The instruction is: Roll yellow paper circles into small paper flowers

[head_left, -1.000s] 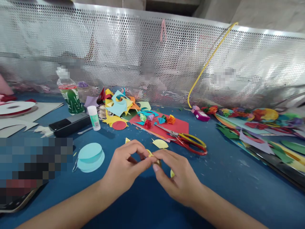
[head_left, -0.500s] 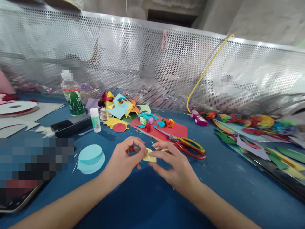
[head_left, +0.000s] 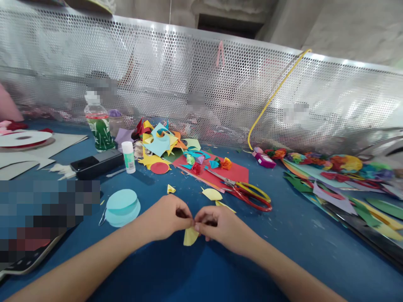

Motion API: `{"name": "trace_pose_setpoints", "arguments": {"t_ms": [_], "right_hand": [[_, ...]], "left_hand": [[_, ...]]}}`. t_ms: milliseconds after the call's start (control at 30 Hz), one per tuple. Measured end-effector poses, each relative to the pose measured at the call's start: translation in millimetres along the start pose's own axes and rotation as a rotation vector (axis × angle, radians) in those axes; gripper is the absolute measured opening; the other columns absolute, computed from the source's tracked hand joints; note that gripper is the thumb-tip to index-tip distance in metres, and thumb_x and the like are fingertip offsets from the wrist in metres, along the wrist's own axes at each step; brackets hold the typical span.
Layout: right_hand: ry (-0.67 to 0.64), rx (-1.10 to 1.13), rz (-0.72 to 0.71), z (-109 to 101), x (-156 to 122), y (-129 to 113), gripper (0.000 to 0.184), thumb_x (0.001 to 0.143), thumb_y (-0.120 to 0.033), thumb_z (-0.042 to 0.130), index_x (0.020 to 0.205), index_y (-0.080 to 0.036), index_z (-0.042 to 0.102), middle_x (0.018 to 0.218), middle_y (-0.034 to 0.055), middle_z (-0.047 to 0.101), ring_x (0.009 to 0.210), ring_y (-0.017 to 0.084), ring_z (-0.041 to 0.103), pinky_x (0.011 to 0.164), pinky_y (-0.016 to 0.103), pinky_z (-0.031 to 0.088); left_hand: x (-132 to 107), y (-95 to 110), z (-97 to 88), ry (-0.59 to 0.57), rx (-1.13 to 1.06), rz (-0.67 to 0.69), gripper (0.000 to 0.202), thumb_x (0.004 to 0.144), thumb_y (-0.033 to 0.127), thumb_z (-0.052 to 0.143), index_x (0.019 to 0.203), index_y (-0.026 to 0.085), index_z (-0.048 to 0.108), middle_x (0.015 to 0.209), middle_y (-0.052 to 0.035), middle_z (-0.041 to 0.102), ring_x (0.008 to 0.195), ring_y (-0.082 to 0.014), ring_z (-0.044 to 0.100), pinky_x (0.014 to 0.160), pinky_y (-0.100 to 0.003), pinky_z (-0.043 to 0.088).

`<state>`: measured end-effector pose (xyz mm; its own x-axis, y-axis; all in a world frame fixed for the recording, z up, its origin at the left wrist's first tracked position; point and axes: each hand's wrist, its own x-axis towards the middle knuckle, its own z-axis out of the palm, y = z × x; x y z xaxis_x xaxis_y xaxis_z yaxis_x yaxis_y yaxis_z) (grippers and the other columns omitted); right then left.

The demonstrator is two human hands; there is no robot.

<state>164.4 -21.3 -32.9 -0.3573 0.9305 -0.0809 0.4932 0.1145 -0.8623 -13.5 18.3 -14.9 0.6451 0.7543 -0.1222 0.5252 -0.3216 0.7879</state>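
Observation:
A fan-shaped piece of yellow paper (head_left: 190, 237) hangs point-up between my hands. My left hand (head_left: 171, 216) pinches its upper tip from the left, and my right hand (head_left: 217, 226) pinches it from the right; fingertips nearly meet there and hide the tip. Beyond my right hand lie a yellow paper wedge (head_left: 212, 194) and another yellow piece (head_left: 226, 206). Past my left hand rests a small folded yellow paper (head_left: 171, 189). Scissors (head_left: 241, 191) with red and yellow handles lie partly on a red paper sheet (head_left: 237, 165) bearing small crumpled paper pieces.
Light blue paper circles (head_left: 122, 207) lie left of my hands, near a glue stick (head_left: 129, 157), a black case (head_left: 96, 164) and a green-labelled bottle (head_left: 100, 132). Coloured scraps (head_left: 159, 140) pile at the back before a perforated metal panel (head_left: 176, 84). Paper flowers (head_left: 343, 161) sit right.
Both hands have come down and nearer me, their fingertips closing together on the yellow paper. It now hangs below them, and the yellow pieces behind have come into view.

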Motion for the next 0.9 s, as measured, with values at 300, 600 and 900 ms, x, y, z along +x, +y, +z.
{"name": "trace_pose_setpoints", "arguments": {"t_ms": [300, 600, 900], "right_hand": [[0.088, -0.531, -0.175, -1.1, 2.7, -3.6, 0.012, 0.072, -0.014, 0.055, 0.075, -0.018, 0.066, 0.071, 0.0003, 0.057, 0.060, 0.010, 0.052, 0.053, 0.020, 0.038], [0.001, -0.546, -0.295, -9.0, 7.7, 9.4, 0.014, 0.078, -0.020, 0.056, 0.086, -0.021, 0.067, 0.080, 0.0009, 0.059, 0.072, 0.012, 0.056, 0.066, 0.022, 0.042], [-0.099, -0.689, -0.421, -16.7, 6.8, 7.5, 0.019, 0.083, -0.021, 0.050, 0.092, -0.022, 0.066, 0.084, 0.0022, 0.059, 0.071, 0.011, 0.056, 0.065, 0.021, 0.042]], "left_hand": [[-1.6, 0.9, 6.6, 0.060, 0.373, 0.047, 0.022, 0.073, 0.034, 0.049, 0.073, 0.021, 0.067, 0.070, -0.0018, 0.063, 0.062, -0.0144, 0.055, 0.054, -0.022, 0.035], [-0.2, -0.4, 8.1, 0.055, 0.374, 0.008, 0.017, 0.070, 0.029, 0.052, 0.072, 0.022, 0.068, 0.071, -0.0017, 0.065, 0.063, -0.0154, 0.056, 0.055, -0.023, 0.034], [0.2, 2.9, 7.3, 0.035, 0.378, 0.018, 0.020, 0.068, 0.027, 0.052, 0.071, 0.023, 0.071, 0.071, -0.0028, 0.067, 0.065, -0.0170, 0.056, 0.056, -0.024, 0.035]]}}
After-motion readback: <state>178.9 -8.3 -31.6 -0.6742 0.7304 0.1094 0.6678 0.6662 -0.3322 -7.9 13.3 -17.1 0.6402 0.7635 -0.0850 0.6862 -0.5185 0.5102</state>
